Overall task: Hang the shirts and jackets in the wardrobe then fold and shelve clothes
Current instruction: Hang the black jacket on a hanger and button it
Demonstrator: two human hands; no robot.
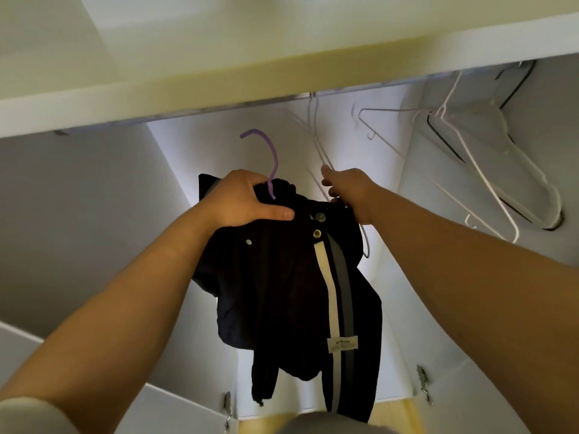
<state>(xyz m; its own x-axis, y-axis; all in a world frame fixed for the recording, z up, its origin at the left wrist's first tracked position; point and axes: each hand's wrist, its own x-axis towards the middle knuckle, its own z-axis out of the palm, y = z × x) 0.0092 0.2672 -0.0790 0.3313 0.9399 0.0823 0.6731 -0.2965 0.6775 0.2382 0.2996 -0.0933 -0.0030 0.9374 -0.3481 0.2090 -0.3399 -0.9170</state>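
Jacket (282, 277), dark, striped, on purple hanger (276, 161), inside wardrobe (94, 214); left hand (241, 198) clutching collar and hanger neck. Right hand (347, 192) curled round pale wire hanger (319, 150).

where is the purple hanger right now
Head view, centre-left: the purple hanger pokes up from the dark jacket gripped by the left hand, below the rail and unhooked, left of the right hand holding a white hanger.

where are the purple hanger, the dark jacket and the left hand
purple hanger (276, 161): head view, hook shaft
dark jacket (282, 292): head view, front panel
left hand (241, 198): head view, back of hand
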